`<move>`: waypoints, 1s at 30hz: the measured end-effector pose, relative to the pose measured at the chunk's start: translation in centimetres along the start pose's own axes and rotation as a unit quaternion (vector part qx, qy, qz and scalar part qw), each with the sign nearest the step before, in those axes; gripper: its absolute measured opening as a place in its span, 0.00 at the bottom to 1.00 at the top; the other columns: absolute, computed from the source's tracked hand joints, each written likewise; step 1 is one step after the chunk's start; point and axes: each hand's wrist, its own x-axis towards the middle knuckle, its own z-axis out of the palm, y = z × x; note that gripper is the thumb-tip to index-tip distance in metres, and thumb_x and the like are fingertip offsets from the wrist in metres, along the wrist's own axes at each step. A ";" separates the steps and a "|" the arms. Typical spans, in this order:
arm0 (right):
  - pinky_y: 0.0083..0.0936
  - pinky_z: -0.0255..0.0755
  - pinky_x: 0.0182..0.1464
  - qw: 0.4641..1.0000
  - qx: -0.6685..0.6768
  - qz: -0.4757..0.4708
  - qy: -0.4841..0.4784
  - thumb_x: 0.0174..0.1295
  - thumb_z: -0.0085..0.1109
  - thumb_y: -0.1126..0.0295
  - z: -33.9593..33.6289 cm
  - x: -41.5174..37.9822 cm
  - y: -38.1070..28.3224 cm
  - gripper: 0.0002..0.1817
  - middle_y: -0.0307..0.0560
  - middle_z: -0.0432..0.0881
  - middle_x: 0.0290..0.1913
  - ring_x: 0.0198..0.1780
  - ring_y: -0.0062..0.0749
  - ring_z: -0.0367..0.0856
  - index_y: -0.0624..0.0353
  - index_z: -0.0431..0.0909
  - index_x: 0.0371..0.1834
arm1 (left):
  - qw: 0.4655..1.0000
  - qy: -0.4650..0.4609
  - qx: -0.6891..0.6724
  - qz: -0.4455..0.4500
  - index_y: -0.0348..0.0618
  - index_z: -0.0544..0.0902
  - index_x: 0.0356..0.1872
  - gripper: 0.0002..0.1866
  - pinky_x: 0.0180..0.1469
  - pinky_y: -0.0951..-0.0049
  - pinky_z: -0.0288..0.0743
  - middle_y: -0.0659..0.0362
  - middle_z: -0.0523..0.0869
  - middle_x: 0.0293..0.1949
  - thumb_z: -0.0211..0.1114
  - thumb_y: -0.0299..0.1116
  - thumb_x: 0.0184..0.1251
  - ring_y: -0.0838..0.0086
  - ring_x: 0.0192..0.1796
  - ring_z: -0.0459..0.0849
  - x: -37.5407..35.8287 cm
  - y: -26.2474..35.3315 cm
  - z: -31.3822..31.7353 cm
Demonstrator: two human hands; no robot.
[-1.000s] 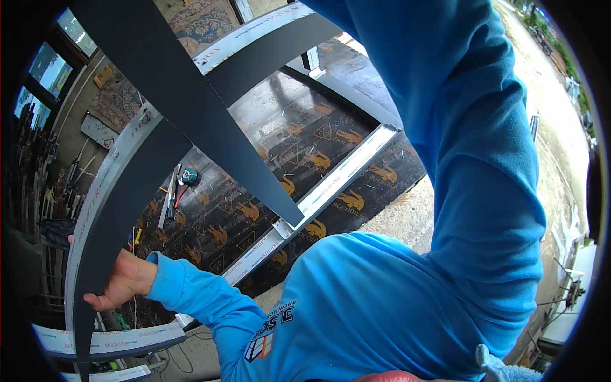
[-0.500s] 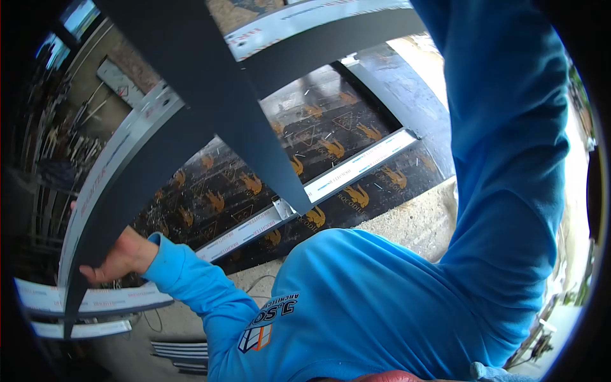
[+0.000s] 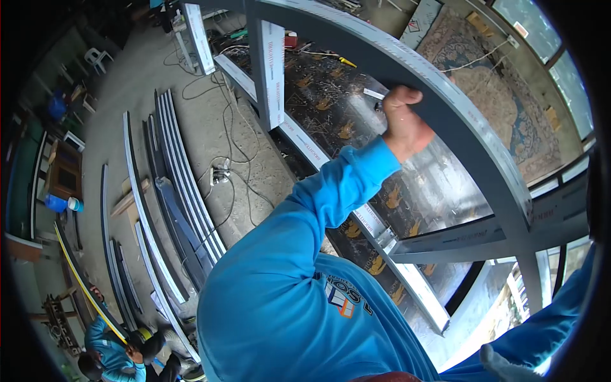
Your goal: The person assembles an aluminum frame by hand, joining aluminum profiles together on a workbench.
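Note:
My left hand (image 3: pixel 410 130) grips the long upper rail of a dark grey metal frame (image 3: pixel 449 114), thumb along its inner face, fingers mostly hidden. Printed protective film covers the rail's outer edge. Crosspieces (image 3: pixel 272 76) join that rail to a film-covered lower rail (image 3: pixel 307 143). Beneath the frame lies a dark board (image 3: pixel 324 105) with orange crocodile prints. At the lower right only my right sleeve (image 3: pixel 541 337) shows; the right hand is out of view.
Long metal profiles (image 3: pixel 181 159) lie on the concrete floor at left, beside cables and a socket block (image 3: pixel 221 173). A co-worker (image 3: pixel 114 353) at lower left handles a long yellow-and-black bar (image 3: pixel 79 274). Beyond the frame lies a patterned rug (image 3: pixel 503 95).
The view has swung, bringing the floor, profiles and co-worker into sight on the left. The frame now appears lower and tilted the other way. My right arm has dropped from its raised position.

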 end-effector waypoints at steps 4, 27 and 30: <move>0.30 0.71 0.41 0.990 0.029 -0.131 0.050 0.52 0.60 0.64 1.0 1.7 1.3 0.12 0.49 0.80 0.39 0.43 0.31 0.78 0.61 0.80 0.33 | 0.998 0.020 -0.034 -0.043 0.36 0.79 0.40 0.22 0.59 0.62 0.72 0.52 0.83 0.40 0.57 0.32 0.38 0.61 0.48 0.81 1.6 -0.2 -0.8; 0.38 0.72 0.47 0.988 -0.048 -0.029 0.145 0.53 0.62 0.58 -3.4 -1.4 4.5 0.23 0.54 0.78 0.42 0.44 0.42 0.78 0.63 0.77 0.47 | 0.903 -0.157 0.284 -0.281 0.40 0.72 0.56 0.31 0.59 0.66 0.69 0.56 0.79 0.48 0.72 0.40 0.53 0.70 0.53 0.76 0.9 7.2 -6.6; 0.38 0.72 0.46 0.961 -0.137 -0.032 0.240 0.54 0.63 0.58 -2.3 -4.4 2.7 0.22 0.53 0.78 0.42 0.43 0.41 0.77 0.61 0.77 0.47 | 0.762 -0.267 0.477 -0.347 0.43 0.66 0.57 0.36 0.60 0.63 0.68 0.55 0.74 0.47 0.74 0.45 0.51 0.66 0.55 0.73 -1.0 15.2 -9.9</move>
